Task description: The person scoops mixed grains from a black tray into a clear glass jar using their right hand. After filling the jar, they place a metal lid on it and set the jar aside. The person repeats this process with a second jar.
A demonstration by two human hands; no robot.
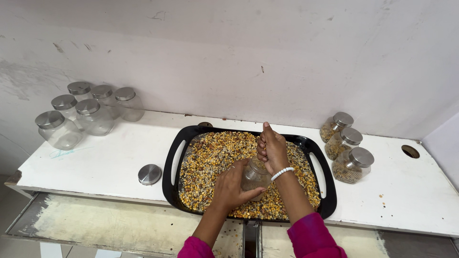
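White and worn, the surface is set against a pale, scuffed wall, and a black tray with cut-out handles is placed near its middle. The tray is covered with a layer of mixed grains, yellow, brown and dark. Over the near half of the tray a small clear jar is gripped by the left hand, whose fingers are wrapped around its side. The right hand is held closed directly above the jar's mouth, fingers bunched together, with a white bead bracelet worn at the wrist; what is pinched inside cannot be told. Pink sleeves are seen at the tray's near edge. Just left of the tray a loose round metal lid is laid flat. Farther left of the tray, by the wall, six empty lidded jars are grouped. Right of the tray, three lidded jars of grains are clustered, with a few spilled grains scattered nearby.
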